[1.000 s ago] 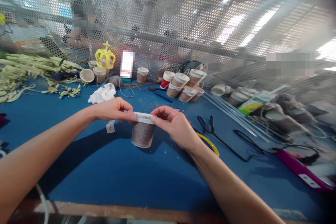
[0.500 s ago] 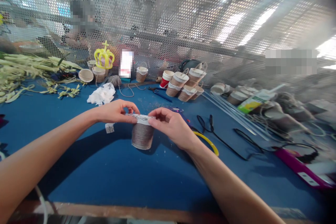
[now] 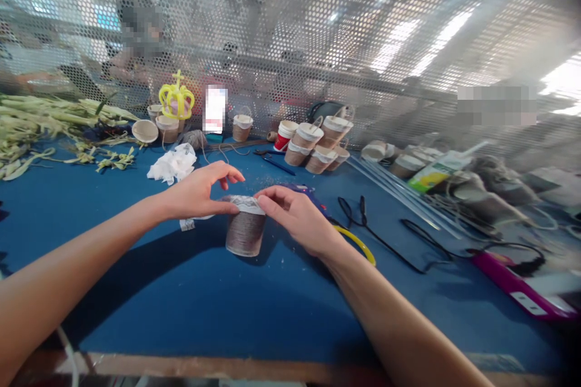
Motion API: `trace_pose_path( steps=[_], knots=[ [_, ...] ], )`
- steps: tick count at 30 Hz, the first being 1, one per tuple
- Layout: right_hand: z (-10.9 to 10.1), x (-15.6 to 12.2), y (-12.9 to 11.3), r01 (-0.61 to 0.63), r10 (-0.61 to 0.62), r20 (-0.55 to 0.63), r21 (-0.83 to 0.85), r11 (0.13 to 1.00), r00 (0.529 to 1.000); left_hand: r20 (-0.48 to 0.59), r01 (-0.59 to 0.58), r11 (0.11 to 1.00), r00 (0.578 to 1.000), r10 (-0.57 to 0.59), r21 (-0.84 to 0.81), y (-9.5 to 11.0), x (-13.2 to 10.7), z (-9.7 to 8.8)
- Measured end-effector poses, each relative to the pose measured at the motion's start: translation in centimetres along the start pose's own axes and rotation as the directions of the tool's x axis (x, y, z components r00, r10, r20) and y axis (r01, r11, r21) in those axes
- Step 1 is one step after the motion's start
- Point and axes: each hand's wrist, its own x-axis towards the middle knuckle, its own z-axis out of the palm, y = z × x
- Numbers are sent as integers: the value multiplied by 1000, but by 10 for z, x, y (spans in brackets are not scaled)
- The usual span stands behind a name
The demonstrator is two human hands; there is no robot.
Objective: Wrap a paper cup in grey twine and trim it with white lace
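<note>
A small cup wrapped in grey-brown cord (image 3: 245, 234) stands upright on the blue table, with a white lace ribbon (image 3: 247, 203) around its upper edge. My right hand (image 3: 302, 217) pinches the rim and lace on the right side, thumb in front and fingers behind. On the other side, the thumb of my left hand (image 3: 195, 192) touches the lace edge while its fingers are lifted and spread above the rim. A loose end of lace (image 3: 187, 225) lies on the table below my left wrist.
Behind are crumpled white lace (image 3: 172, 163), pliers (image 3: 278, 162), stacked cord-wrapped cups (image 3: 321, 158) and a yellow crown (image 3: 177, 100). To the right lie a glue gun (image 3: 313, 196) with a yellow ring, black cables, clear glue sticks (image 3: 399, 193) and a purple power strip (image 3: 503, 281). Plant stalks (image 3: 54, 112) lie left.
My left fingers have lifted off the rim and spread apart, the thumb staying at the lace. My right hand still pinches the rim. The view has shifted slightly.
</note>
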Motion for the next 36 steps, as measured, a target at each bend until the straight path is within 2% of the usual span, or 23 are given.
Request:
trace_pose_path(
  steps=[3,6,9,15,21,24,27,30,32,34,36],
  knots=[
    [-3,2,1,-33,33,0,8,999,999,-68,-148,972,984,162,181,3,1,1],
    [-5,4,5,-78,79,-14,34,996,997,-67,-253,894,952,297,369,7,1,6],
    [-6,4,8,-107,108,-16,47,993,994,-47,-305,807,924,379,506,10,1,12],
    [-7,3,9,-112,113,-21,41,993,993,-14,-312,675,902,432,669,11,1,18],
    [-6,3,8,-113,114,-27,41,993,993,-22,-303,646,896,444,701,13,1,19],
    [-7,4,6,-122,123,-30,38,992,992,-33,-324,641,877,479,695,13,2,19],
    [-6,4,5,-109,110,-23,30,994,994,-36,-353,653,863,504,670,12,1,19],
    [-4,4,5,-65,66,-20,34,997,998,-80,-349,743,877,473,571,11,0,18],
    [-3,3,6,-51,52,-31,49,998,998,-143,-297,844,907,395,448,12,0,16],
    [-1,2,7,-45,47,-37,46,998,998,-188,-200,932,946,264,303,13,0,15],
    [0,1,7,-31,32,-40,9,999,999,-166,-82,983,980,109,162,14,0,15]
  ],
)
